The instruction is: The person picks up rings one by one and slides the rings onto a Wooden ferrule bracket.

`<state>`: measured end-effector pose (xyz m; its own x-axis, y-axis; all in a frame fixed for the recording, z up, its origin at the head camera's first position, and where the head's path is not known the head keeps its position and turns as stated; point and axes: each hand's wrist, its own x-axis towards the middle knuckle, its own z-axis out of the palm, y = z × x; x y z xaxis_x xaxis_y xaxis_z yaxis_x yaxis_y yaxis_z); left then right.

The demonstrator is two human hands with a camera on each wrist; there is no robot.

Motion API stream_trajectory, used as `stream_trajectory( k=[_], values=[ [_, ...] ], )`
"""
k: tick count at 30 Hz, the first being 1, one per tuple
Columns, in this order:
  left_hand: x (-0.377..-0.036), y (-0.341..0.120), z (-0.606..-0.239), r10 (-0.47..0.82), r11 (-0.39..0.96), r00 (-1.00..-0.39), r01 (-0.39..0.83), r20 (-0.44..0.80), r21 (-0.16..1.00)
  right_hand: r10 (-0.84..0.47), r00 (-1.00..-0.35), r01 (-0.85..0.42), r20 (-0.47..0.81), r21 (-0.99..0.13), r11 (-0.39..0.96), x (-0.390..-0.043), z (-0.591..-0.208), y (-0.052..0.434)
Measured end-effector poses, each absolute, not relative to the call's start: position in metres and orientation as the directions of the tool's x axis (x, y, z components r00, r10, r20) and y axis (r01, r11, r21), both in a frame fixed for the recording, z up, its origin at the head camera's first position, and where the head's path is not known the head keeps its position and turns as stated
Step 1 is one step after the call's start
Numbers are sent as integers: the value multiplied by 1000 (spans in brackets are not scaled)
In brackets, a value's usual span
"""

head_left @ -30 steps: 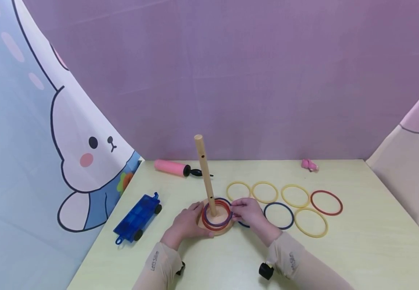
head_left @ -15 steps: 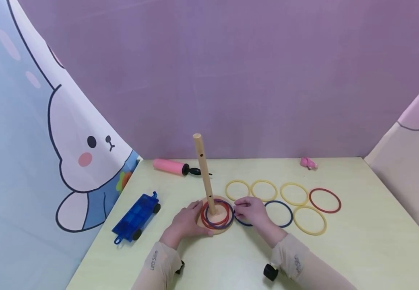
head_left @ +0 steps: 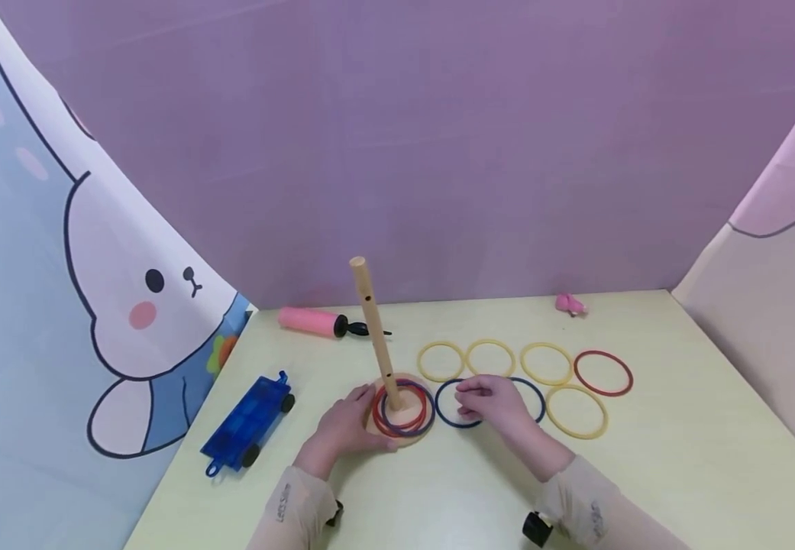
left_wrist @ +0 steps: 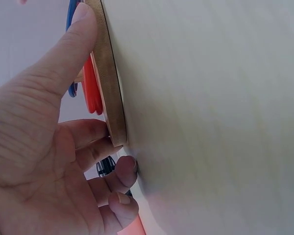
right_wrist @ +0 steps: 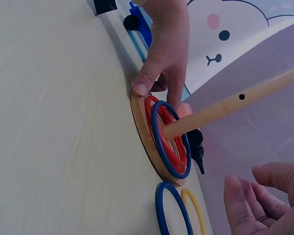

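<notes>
A wooden ring-toss stand, its post (head_left: 378, 336) rising from a round base (head_left: 416, 440), stands at the middle of the table. Red rings (head_left: 374, 418) and a blue ring (right_wrist: 158, 134) lie around the foot of the post. My left hand (head_left: 344, 429) grips the left edge of the base; in the left wrist view its thumb (left_wrist: 71, 46) presses near the rim. To the right of the stand, my right hand (head_left: 496, 401) hovers over two blue rings on the table, thumb and fingers apart with nothing between them. It partly covers the second blue ring (head_left: 544, 403).
Several yellow rings (head_left: 565, 367) and a red ring (head_left: 631, 380) lie on the right half of the table (head_left: 686, 451). A pink hand pump (head_left: 308, 321) lies behind the stand, a blue toy cart (head_left: 246, 424) at left, a small pink toy (head_left: 570, 305) at the back right.
My right hand has let go of the blue ring on the stand and drawn back to the right. My left hand still holds the base. The head view has shifted slightly.
</notes>
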<state>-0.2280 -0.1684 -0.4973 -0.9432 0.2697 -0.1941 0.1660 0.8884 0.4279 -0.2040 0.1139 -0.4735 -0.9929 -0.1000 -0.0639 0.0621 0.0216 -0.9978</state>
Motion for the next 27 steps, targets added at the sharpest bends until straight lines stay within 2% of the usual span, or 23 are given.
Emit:
stream_trajectory(
  k=[12, 27],
  values=[
    [-227, -169, -496, 264, 884, -945, 158, -191, 439, -75, -995, 67, -67, -998, -1, -186, -461, 145],
    [-226, -169, -495, 267, 886, -946, 164, -187, 433, 8, -998, 60, -59, -996, 63, -171, -457, 197]
  ],
)
